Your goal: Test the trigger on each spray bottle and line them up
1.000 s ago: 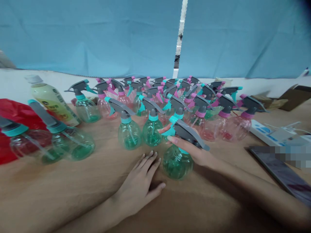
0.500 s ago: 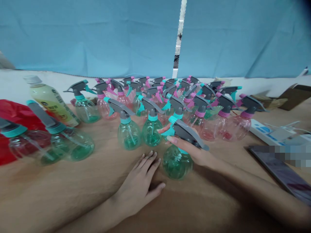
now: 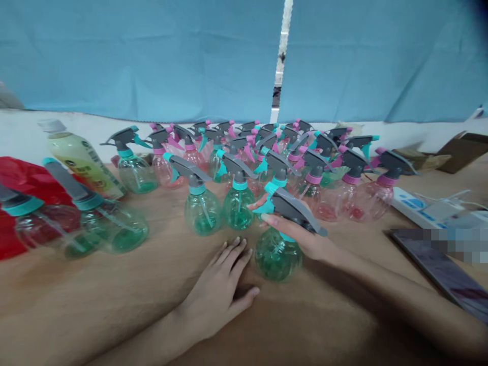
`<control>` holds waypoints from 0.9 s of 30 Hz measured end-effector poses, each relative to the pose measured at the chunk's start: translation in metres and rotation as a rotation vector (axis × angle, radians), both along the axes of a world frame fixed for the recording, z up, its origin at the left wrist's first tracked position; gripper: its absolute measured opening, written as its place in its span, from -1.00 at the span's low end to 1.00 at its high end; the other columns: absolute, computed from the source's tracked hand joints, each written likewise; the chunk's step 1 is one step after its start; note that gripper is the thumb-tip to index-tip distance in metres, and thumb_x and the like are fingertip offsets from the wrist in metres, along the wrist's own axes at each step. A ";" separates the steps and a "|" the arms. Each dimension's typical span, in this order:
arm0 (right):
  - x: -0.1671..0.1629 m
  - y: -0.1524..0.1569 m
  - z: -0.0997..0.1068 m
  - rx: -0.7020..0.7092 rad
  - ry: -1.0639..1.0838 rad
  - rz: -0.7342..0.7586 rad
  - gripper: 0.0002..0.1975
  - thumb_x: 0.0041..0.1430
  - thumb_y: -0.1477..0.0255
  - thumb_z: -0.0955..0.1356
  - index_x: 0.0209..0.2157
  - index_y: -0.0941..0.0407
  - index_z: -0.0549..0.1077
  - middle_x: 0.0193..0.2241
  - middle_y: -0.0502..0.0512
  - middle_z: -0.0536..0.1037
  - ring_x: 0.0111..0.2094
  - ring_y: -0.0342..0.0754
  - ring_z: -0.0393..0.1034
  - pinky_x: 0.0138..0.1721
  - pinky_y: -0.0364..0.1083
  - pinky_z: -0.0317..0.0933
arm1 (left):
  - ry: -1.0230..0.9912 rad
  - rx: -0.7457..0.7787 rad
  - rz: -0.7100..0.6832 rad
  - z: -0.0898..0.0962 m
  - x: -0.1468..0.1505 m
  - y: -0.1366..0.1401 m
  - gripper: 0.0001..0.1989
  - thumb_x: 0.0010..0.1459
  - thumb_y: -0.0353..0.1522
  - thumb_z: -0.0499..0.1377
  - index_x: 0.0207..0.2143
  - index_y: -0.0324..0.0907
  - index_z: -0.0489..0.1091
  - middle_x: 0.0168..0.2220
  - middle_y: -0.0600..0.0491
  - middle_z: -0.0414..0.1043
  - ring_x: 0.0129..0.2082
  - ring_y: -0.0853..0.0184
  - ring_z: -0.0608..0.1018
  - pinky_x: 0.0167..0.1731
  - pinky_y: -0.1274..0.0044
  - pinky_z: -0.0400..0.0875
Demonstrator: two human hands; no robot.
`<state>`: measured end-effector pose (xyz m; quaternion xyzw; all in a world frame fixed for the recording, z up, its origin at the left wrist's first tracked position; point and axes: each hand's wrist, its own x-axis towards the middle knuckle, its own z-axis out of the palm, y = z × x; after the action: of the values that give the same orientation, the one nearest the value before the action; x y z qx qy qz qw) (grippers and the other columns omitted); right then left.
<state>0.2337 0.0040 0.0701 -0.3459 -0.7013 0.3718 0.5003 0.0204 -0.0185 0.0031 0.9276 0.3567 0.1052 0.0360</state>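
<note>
My right hand is closed around the neck of a green spray bottle with a grey and teal trigger head; its fingers wrap the part under the trigger. Flat on the wooden table lies my left hand, fingers spread and nothing in it, just left of that bottle. Behind the hands stand a green spray bottle and another green spray bottle, both upright. Pink spray bottles stand in the group to the right.
Several more pink and green spray bottles crowd the back. Two clear-green spray bottles stand at left, by a red bag and a yellow-labelled bottle. At right are a power strip and a dark phone-like slab.
</note>
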 end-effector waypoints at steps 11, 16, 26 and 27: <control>0.001 0.003 0.000 0.036 -0.034 0.012 -0.86 0.20 0.26 0.30 -0.28 0.03 0.39 -0.43 -0.02 0.35 -0.41 -0.11 0.26 -0.30 -0.08 0.23 | 0.012 -0.006 -0.002 0.001 0.000 -0.001 -0.40 0.26 -0.11 0.05 0.20 -0.30 0.13 0.26 -0.17 0.08 0.25 0.08 0.15 0.16 0.21 0.11; 0.003 0.005 0.001 0.059 -0.066 0.020 -0.84 0.22 0.27 0.29 -0.30 0.06 0.38 -0.42 -0.01 0.38 -0.42 -0.13 0.27 -0.37 -0.10 0.19 | 0.017 -0.002 -0.002 0.001 0.000 0.000 -0.40 0.27 -0.10 0.03 0.22 -0.30 0.10 0.26 -0.17 0.07 0.26 0.08 0.12 0.16 0.19 0.11; 0.003 0.003 0.003 0.043 -0.082 0.019 -0.80 0.21 0.28 0.29 -0.42 0.09 0.37 -0.49 -0.03 0.35 -0.45 -0.15 0.26 -0.38 -0.12 0.17 | 0.021 0.015 0.000 -0.001 0.000 0.000 -0.40 0.27 -0.09 0.02 0.22 -0.27 0.11 0.26 -0.15 0.09 0.25 0.10 0.16 0.17 0.22 0.11; 0.003 0.004 0.002 0.041 -0.076 0.022 -0.81 0.20 0.28 0.30 -0.40 0.08 0.38 -0.48 -0.03 0.35 -0.45 -0.14 0.26 -0.38 -0.11 0.18 | 0.023 0.018 0.001 0.000 0.000 0.000 -0.40 0.27 -0.09 0.02 0.22 -0.28 0.11 0.26 -0.16 0.09 0.25 0.10 0.15 0.17 0.22 0.11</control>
<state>0.2370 0.0076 0.0722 -0.3416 -0.7309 0.3493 0.4765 0.0201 -0.0184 0.0026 0.9289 0.3564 0.0976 0.0234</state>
